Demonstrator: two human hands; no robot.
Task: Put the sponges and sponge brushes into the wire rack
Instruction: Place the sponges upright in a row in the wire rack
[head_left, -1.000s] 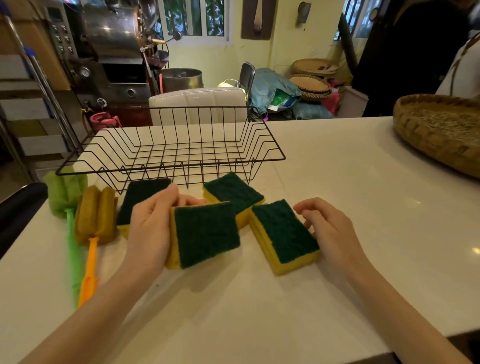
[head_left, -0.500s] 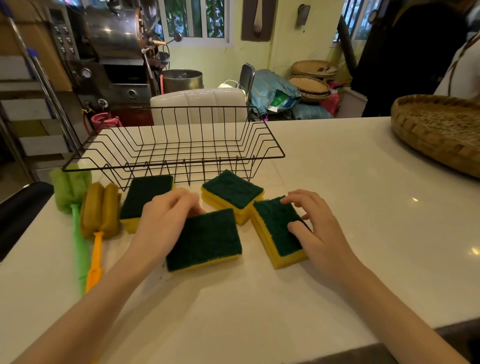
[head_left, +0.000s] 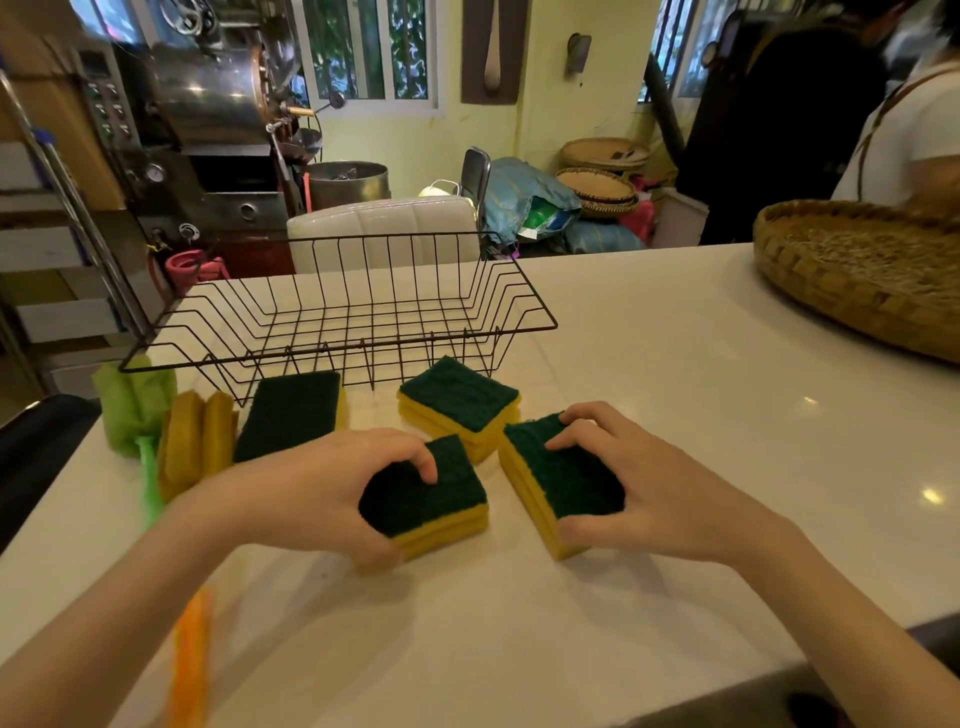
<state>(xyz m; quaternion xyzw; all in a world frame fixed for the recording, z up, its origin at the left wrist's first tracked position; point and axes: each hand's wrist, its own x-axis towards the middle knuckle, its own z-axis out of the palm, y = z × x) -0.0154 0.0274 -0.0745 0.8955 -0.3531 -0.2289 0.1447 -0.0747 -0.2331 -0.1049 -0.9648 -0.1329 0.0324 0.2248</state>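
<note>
While both hands (head_left: 322, 493) (head_left: 660, 499) clutch sponges (head_left: 436, 499), rack (head_left: 358, 306) sits beyond.

Four sponges (head_left: 457, 400) lie on the bench (head_left: 675, 415) before the rack (head_left: 343, 306); brushes (head_left: 192, 447) lie left.

Yellow sponges (head_left: 457, 402) topped dark green, black wire rack (head_left: 343, 306), seemingly plain white counter (head_left: 649, 374).

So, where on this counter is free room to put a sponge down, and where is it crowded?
Free: the white counter between the right hand and the woven tray; the near strip in front of both hands; inside the empty wire rack. Crowded: between the rack and the left hand, with sponges and brushes.
</note>
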